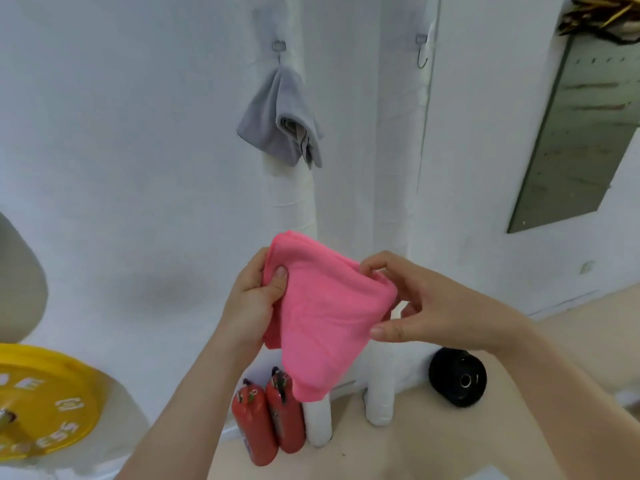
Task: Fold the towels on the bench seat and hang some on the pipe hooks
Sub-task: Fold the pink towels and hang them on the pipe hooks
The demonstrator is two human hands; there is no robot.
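A folded pink towel [322, 306] hangs in the air between both hands, in front of the white wrapped pipes. My left hand [249, 303] grips its left edge with the thumb pressed on the cloth. My right hand [426, 306] pinches its upper right corner between curled fingers and thumb. A grey towel [280, 119] hangs from a metal hook [278, 46] on the left pipe [291, 195]. A second metal hook [423, 51] on the right pipe holds nothing. The bench seat is out of view.
Two red fire extinguishers [266, 417] stand on the floor at the foot of the pipes. A black weight plate [457, 377] leans by the wall on the right. A yellow weight plate [38, 403] sits at the lower left. A mirror panel [581, 133] hangs on the right wall.
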